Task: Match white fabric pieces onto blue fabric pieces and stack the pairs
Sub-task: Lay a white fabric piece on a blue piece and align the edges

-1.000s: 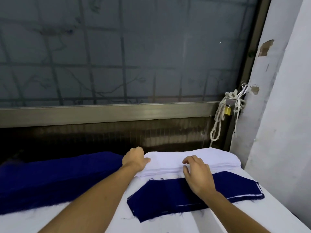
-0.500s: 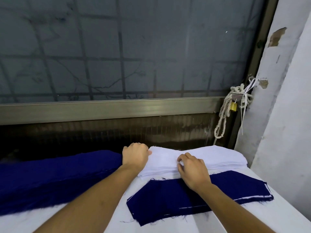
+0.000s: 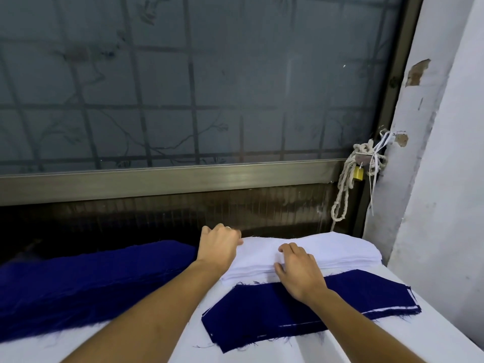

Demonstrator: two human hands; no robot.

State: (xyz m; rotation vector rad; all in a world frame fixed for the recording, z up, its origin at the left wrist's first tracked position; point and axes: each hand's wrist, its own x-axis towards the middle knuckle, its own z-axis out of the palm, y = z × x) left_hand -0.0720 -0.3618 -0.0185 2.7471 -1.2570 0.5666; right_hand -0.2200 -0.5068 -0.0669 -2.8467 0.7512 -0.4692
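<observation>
White stack [image 3: 340, 247] sits at the far edge of the table [image 3: 432, 336]. Blue piece [image 3: 262, 315] lies flat just in front of it, up against its near edge (short carry for the next white ply, we reckon). Blue pile [image 3: 91, 279] is parked to the left, beside the stack.

Right hand [image 3: 298, 273]: fingers curled on top of the stack, thumb at the near edge, pinching the upper plies. We read that as peeling one ply off. Its wrist lies over the blue piece, which may help keep that flat.

Left hand [image 3: 218, 248]: curled at the stack's far-left corner, fingertips hidden behind the knuckles, so we can't tell if it grips or only steadies. Likely job is stopping the rest of the stack from dragging.

No white on the blue piece yet, so this pair isn't matched.
</observation>
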